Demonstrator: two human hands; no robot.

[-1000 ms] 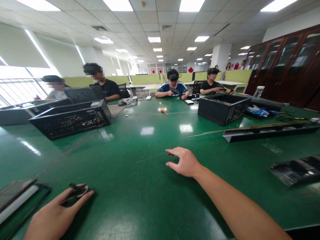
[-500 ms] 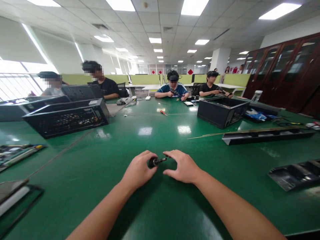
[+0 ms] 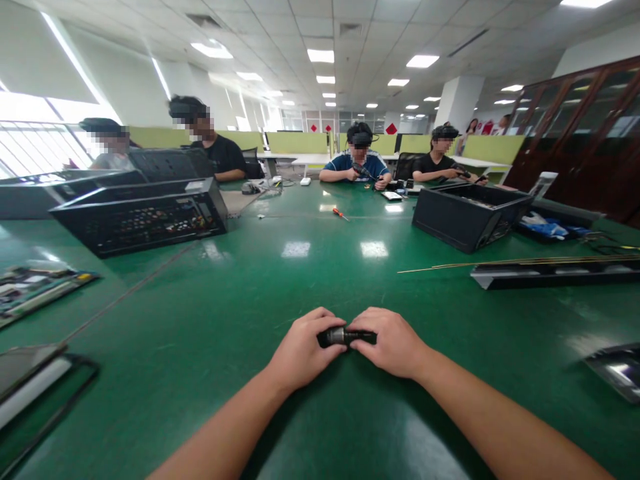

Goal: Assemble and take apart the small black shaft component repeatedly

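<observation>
A small black tool with a silver band (image 3: 344,336) lies crosswise between my two hands, just above the green table (image 3: 280,287). My left hand (image 3: 305,350) is closed round its left end. My right hand (image 3: 393,343) is closed round its right end. Most of the tool is hidden by my fingers, so I cannot make out its full shape.
An open black computer case (image 3: 145,217) lies at the left, another black case (image 3: 467,217) at the right. A circuit board (image 3: 35,290) and a flat panel (image 3: 30,387) lie at the near left. Long black strips (image 3: 555,275) lie at the right. Several people sit at the far side.
My left hand came from the near left with the black tool to the middle, and my right hand closed on its other end. The view shifted slightly.
</observation>
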